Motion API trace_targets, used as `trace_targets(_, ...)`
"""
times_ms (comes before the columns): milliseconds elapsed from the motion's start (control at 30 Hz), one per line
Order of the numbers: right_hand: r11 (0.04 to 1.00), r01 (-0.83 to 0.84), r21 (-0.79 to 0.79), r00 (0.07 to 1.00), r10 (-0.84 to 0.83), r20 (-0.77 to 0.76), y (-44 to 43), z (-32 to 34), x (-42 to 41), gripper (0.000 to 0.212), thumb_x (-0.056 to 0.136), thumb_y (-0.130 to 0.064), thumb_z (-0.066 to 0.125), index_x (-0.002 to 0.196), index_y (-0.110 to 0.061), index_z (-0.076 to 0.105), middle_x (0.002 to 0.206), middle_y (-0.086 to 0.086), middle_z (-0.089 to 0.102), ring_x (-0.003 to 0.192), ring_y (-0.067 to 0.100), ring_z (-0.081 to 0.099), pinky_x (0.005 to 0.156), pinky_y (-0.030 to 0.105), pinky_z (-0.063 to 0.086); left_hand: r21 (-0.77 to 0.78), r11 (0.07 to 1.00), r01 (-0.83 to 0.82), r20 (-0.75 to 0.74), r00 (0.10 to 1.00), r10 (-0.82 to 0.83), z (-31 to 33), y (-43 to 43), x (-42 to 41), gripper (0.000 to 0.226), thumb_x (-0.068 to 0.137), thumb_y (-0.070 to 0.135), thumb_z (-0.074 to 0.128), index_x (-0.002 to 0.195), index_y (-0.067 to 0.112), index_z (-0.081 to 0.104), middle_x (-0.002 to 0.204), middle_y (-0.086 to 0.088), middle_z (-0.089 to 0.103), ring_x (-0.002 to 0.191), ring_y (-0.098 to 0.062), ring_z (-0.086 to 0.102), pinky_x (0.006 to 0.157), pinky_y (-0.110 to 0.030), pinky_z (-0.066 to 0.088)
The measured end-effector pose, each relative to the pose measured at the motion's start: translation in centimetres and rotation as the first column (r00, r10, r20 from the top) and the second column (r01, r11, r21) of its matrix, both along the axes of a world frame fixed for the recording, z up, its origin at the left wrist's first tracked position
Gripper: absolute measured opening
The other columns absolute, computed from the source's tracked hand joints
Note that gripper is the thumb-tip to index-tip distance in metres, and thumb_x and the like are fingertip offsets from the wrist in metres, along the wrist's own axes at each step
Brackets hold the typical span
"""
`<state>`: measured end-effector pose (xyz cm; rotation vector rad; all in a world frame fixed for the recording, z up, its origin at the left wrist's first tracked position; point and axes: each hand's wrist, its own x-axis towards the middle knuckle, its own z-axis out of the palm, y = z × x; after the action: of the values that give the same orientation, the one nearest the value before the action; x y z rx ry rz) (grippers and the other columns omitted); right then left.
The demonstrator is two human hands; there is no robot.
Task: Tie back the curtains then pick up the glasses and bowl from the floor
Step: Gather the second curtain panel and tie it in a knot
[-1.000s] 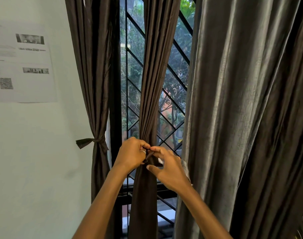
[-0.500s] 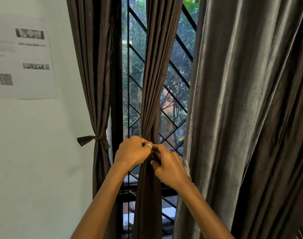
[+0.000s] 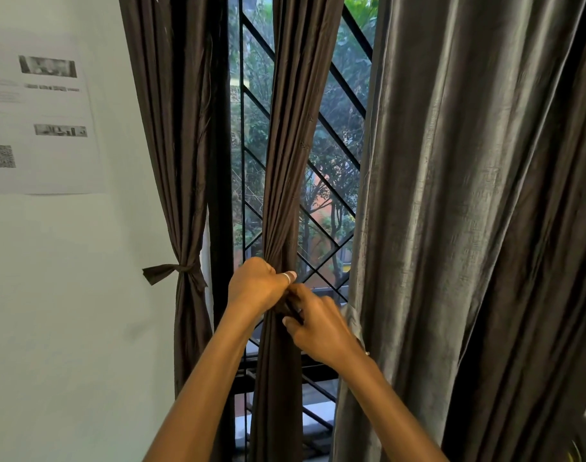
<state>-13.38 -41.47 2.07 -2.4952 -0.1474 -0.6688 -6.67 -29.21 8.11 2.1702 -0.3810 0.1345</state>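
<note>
Both hands are busy at the middle curtain (image 3: 285,161), which hangs gathered into a narrow bunch in front of the window bars (image 3: 338,128). The left hand (image 3: 255,285) is clenched round the bunch at its waist, a pale ring showing on one finger. Just below and touching it, the right hand (image 3: 318,325) pinches a narrow dark tie band (image 3: 293,310) against the cloth; how far that band goes round the back is hidden.

The step in hand looks like the tying of this second curtain. To its left, the left curtain (image 3: 178,161) is already cinched, its knot (image 3: 176,270) sitting near the wall with one loose end sticking out. The wide grey curtain (image 3: 468,228) on the right hangs loose, so it may need doing too. The next move probably calls for drawing the band snug and knotting it while the left hand keeps the folds from spreading; slack there would let the bunch slip.

No glasses or bowl show here, since the floor is out of view.

A printed sheet (image 3: 38,111) is stuck to the wall, with small grey photos and a QR code (image 3: 0,156). Its lines of text are too blurred to read.
</note>
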Motion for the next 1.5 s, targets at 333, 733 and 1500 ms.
trace_targets(333,0.999,-0.029,0.046,1.0,0.029,0.002,-0.6,-0.2,-0.2,0.05,0.09,-0.016,0.065,0.135,-0.027,0.048,0.104,0.001,0.072,0.089,0.022,0.067,0.074,0.048,0.057,0.154,0.934,0.321,-0.204,0.936,-0.288,1.3,1.7,-0.8,0.039,0.093,0.024,0.066,0.13,0.016,0.056,0.119,-0.008,0.069,0.107,-0.023,0.067,0.089,-0.039,0.057)
trace_targets(733,0.894,0.029,-0.447,0.979,0.064,0.192,-1.2,1.6,0.6,0.034,0.094,-0.012,0.06,0.128,-0.014,0.063,0.11,0.01,0.061,0.093,0.034,0.062,0.073,0.045,0.056,0.64,0.757,0.133,0.156,0.942,-0.297,-0.1,2.1,-0.7,0.049,0.087,0.012,0.058,0.135,0.019,0.048,0.123,-0.009,0.061,0.11,-0.033,0.061,0.089,-0.05,0.056)
trace_targets(1500,0.959,0.036,-0.282,0.954,0.051,0.294,-4.1,5.4,2.5,0.037,0.09,-0.044,0.068,0.098,-0.022,0.04,0.06,-0.007,0.053,0.052,0.014,0.052,0.049,0.035,0.039,0.286,0.93,0.232,0.454,0.821,-0.345,-4.3,1.9,-1.4,0.022,0.104,0.029,0.039,0.122,0.033,0.028,0.081,0.0,0.056,0.061,-0.016,0.052,0.058,-0.044,0.047)
